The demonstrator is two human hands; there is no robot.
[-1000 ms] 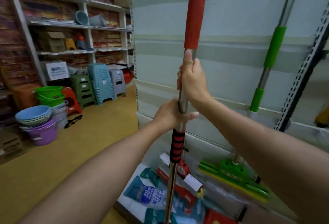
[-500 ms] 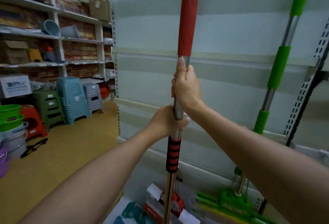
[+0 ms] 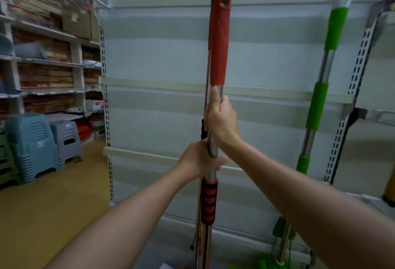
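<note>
Before a white shelf panel [image 3: 160,55], a mop pole [image 3: 218,40] stands upright, right hand [image 3: 222,121] above left hand [image 3: 198,159], both clenched round its bare steel shaft. It seems stiff, probably light, and slippery there; the ribbed foam grip [image 3: 209,202] just below looks surer.

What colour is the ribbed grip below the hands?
The ribbed grip is red with black bands, in the head view.

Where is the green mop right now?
In the head view, the green mop stands upright on the right side, in front of the white shelf panel and to the right of the red mop.
</note>
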